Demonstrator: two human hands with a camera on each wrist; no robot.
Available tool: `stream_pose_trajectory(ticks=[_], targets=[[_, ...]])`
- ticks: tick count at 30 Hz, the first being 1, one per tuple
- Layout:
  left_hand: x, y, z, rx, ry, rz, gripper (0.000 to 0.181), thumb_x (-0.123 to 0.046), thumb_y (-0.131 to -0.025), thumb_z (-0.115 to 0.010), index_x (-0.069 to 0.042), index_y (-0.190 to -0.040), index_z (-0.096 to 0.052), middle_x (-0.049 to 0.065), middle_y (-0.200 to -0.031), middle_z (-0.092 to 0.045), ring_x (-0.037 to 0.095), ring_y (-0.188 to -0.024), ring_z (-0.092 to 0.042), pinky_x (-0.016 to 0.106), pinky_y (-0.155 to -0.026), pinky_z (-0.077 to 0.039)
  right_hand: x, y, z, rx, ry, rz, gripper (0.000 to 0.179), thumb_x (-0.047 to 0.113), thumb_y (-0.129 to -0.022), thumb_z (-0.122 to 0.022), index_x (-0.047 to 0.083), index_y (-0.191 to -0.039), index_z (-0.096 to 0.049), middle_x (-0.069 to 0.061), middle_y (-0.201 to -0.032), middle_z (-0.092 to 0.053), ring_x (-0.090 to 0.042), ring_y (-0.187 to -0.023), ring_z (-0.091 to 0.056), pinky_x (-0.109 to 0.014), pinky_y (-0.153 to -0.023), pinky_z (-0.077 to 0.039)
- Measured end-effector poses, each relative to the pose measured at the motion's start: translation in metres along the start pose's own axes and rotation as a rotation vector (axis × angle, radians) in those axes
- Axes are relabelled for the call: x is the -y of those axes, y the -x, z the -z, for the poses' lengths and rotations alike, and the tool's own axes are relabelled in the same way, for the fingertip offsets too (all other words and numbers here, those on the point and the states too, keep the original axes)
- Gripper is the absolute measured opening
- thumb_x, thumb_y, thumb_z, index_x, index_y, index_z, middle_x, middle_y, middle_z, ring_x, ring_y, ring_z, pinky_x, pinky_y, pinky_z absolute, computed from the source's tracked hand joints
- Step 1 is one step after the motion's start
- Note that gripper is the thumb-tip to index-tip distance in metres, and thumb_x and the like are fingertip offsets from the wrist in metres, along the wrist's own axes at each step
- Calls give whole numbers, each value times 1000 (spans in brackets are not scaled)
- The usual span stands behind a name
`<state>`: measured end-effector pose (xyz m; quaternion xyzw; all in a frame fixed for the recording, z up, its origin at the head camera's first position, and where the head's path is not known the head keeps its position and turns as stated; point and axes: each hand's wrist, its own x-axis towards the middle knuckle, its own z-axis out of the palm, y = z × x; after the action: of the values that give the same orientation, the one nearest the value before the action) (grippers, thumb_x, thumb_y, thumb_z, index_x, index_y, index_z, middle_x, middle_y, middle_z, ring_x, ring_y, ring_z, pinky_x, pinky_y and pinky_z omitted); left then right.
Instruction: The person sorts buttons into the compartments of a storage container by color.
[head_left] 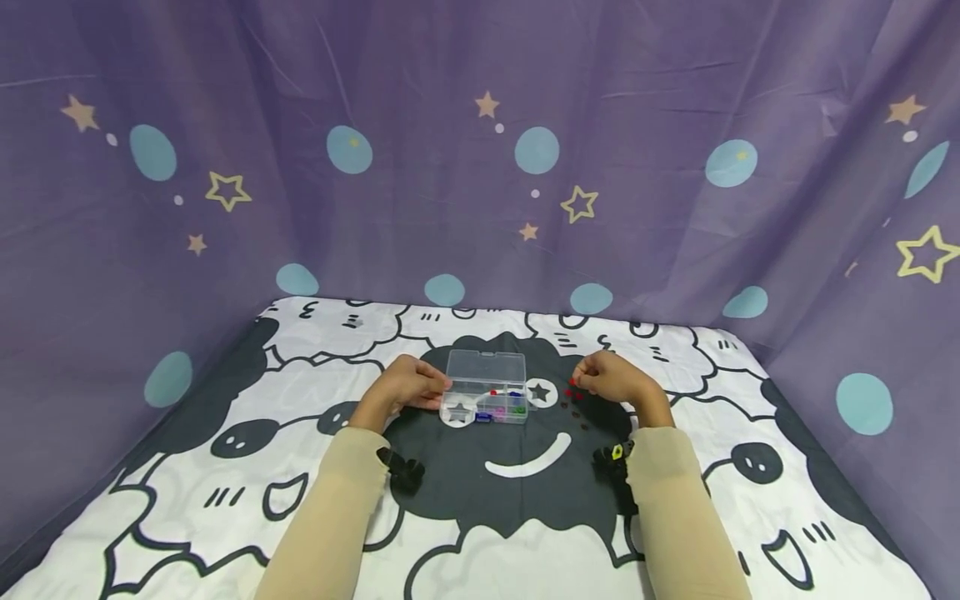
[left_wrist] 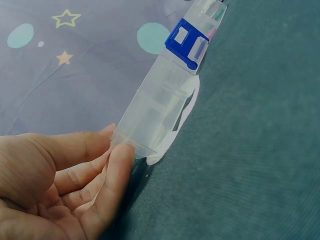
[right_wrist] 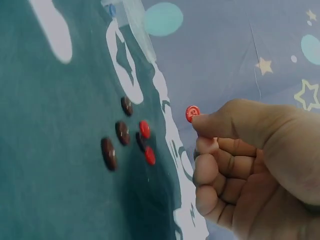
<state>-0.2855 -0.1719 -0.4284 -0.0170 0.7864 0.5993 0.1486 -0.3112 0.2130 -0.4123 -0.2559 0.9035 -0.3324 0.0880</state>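
Observation:
A clear plastic compartment box (head_left: 487,367) lies with its lid raised at the back and a blue latch (left_wrist: 187,44) on its front. Small red, blue, pink and green pieces sit in some of its compartments. My left hand (head_left: 408,383) grips the box's left end between thumb and fingers. Between thumb and index finger, my right hand (right_wrist: 255,160) pinches a small round red button (right_wrist: 192,113), held above the cloth to the right of the box. Beneath it lie two loose red buttons (right_wrist: 144,129) and several dark brown buttons (right_wrist: 122,133).
A dark patterned cloth (head_left: 450,492) with white cartoon shapes covers the surface. Behind it hangs a purple curtain (head_left: 450,225) with stars and blue ovals. Black wrist cameras (head_left: 405,472) sit at both sleeve cuffs.

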Motion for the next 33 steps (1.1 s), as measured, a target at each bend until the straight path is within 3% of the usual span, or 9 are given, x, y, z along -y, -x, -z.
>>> stream_pose_trajectory(ticks=[13, 20, 23, 33], targets=[[1, 0, 0, -5, 3, 11, 18, -4, -93, -76, 4, -109, -75, 17, -102, -73, 16, -68, -72, 30, -67, -66, 30, -18, -9, -4, 77, 93, 14, 5, -98, -61, -3, -96, -73, 6, -70, -57, -9, -60, -46, -24, -57, -41], [1, 0, 0, -7, 3, 17, 19, -4, -92, -76, 5, -109, -75, 17, -100, -72, 16, -67, -72, 30, -66, -66, 44, -27, -18, 42, 65, 102, 15, 3, -98, -60, -3, -96, -73, -15, -78, -67, -9, -54, -46, -25, -51, -41], [1, 0, 0, -9, 3, 19, 19, -4, -93, -76, 4, -109, -75, 17, -100, -72, 16, -67, -72, 30, -66, -66, 48, -32, -22, 65, 73, 109, 16, 2, -98, -58, -3, -96, -73, -17, -78, -67, -8, -51, -44, -24, -48, -39], [-1, 1, 1, -5, -3, 9, 18, -6, -93, -76, 3, -108, -76, 17, -99, -72, 16, -66, -72, 29, -65, -65, 68, -44, -34, 114, 50, 91, 17, 5, -100, -58, -1, -95, -73, -7, -74, -63, -9, -55, -39, -24, -50, -34]])
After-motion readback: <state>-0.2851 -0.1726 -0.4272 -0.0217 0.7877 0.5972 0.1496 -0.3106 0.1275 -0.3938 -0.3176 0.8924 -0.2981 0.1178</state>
